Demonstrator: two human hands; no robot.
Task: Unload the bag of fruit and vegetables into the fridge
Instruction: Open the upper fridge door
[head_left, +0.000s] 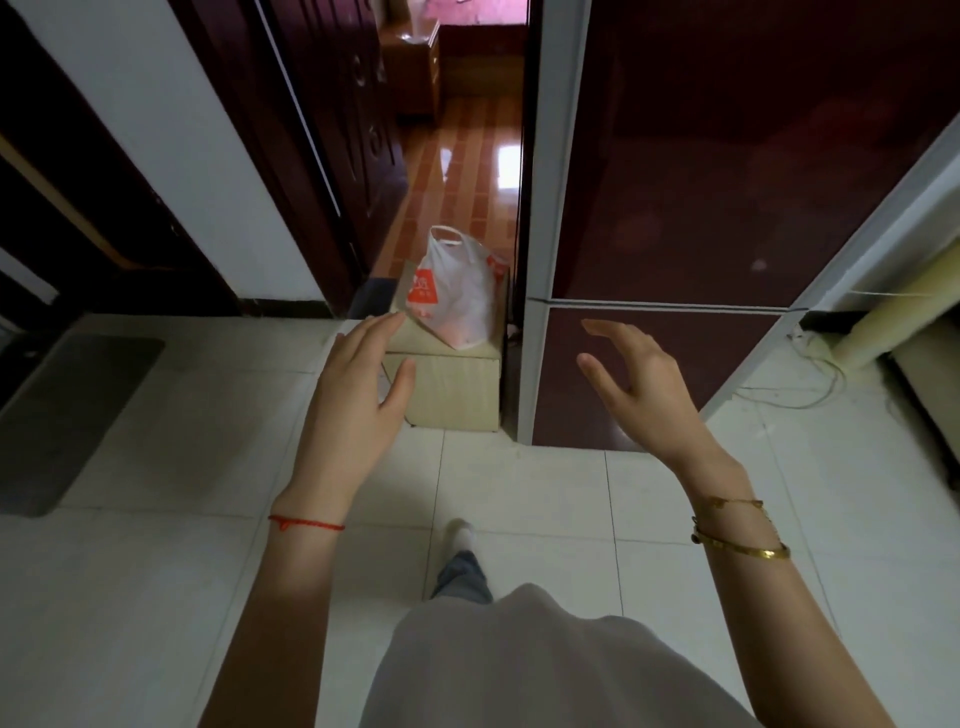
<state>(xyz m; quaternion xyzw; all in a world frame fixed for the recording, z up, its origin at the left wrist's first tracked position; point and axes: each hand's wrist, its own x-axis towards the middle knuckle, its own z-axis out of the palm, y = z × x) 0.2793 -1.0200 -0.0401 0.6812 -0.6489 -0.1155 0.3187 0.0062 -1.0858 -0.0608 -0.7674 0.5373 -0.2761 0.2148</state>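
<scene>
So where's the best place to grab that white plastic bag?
Probably by the loop handles at the top of the bag, reaching from above: it stands upright on the box with the handles sticking up, while the soft body would likely sag.

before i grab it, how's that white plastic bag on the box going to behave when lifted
The plastic bag is thin film, so it will probably sag and swing, not hold shape. Its bulging bottom on the box suggests some weight, likely loose items that shift. The loop handles look upright, so lifting by them seems safest.
</scene>
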